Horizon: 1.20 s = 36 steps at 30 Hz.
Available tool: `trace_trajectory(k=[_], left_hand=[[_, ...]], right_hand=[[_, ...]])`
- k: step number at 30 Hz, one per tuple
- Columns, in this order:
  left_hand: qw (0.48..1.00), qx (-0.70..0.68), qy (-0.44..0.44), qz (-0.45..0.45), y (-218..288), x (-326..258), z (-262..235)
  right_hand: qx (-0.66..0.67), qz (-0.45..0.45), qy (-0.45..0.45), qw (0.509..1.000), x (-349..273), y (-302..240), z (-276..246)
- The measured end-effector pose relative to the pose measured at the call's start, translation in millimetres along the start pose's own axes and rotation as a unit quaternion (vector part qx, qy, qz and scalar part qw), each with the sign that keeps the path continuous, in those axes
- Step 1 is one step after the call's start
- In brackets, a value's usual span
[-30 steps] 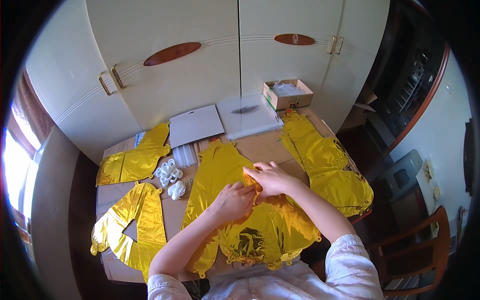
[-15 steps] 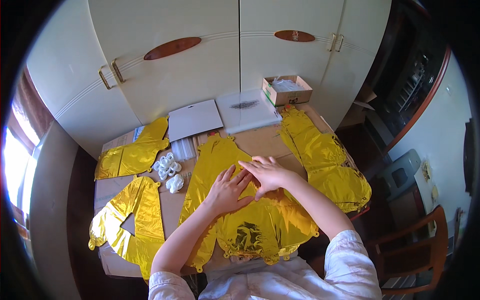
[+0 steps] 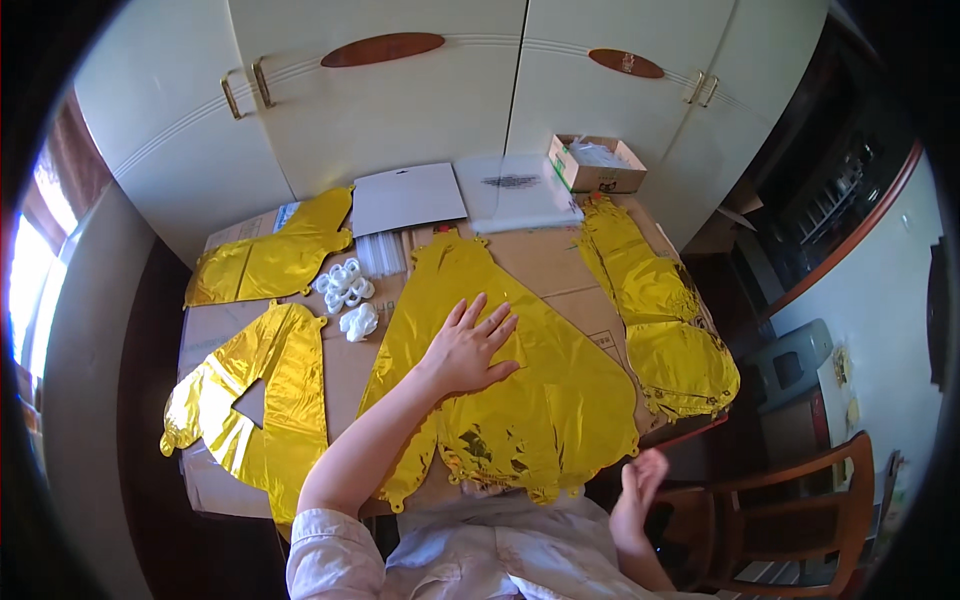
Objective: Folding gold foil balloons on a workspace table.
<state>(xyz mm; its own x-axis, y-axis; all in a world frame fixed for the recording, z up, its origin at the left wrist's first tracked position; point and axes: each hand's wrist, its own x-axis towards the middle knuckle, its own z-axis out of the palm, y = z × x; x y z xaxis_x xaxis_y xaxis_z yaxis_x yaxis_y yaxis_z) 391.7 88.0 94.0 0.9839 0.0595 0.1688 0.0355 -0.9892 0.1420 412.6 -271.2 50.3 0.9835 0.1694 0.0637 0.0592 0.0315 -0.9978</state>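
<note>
A deflated gold foil balloon lies flat in the middle of the cardboard-covered table, wide at the near side and narrow at the far end. My left hand rests palm down on it, fingers spread. Off the table's near right edge, beside the balloon's lower right corner, is my right hand; its fingers are loosely bent and apart, with nothing seen in them. Other flat gold foil balloons surround this one: one with a triangular hole at front left, one at back left, and one at right.
White ribbon rolls and a crumpled white bundle sit left of the middle balloon. Behind are clear strips, a pale card, clear plastic bags and a small carton. A wooden chair stands at right.
My right hand has left the middle balloon and moved down and right, past the table's edge. The left hand stays on the foil with its fingers more spread. The view has shifted slightly.
</note>
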Motion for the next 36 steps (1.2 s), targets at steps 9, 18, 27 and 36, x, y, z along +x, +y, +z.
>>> trace_trajectory(k=[9, 18, 27, 36], left_hand=[[1.0, 0.012, -0.001, 0.002, -1, 0, 0], [1.0, 0.004, -0.002, 0.006, -2, 2, -2], [1.0, 0.004, -0.001, 0.009, -2, 2, 0], [1.0, 0.006, -0.001, 0.004, -3, 1, 1]], right_hand=[[0.251, 0.33, -0.23, 0.881, 14, 2, 2], [0.186, 0.279, -0.114, 0.935, 25, -35, 32], [0.083, 0.166, -0.119, 0.975, 53, -13, 27], [0.049, 0.132, -0.133, 0.981, 47, -31, 34]])
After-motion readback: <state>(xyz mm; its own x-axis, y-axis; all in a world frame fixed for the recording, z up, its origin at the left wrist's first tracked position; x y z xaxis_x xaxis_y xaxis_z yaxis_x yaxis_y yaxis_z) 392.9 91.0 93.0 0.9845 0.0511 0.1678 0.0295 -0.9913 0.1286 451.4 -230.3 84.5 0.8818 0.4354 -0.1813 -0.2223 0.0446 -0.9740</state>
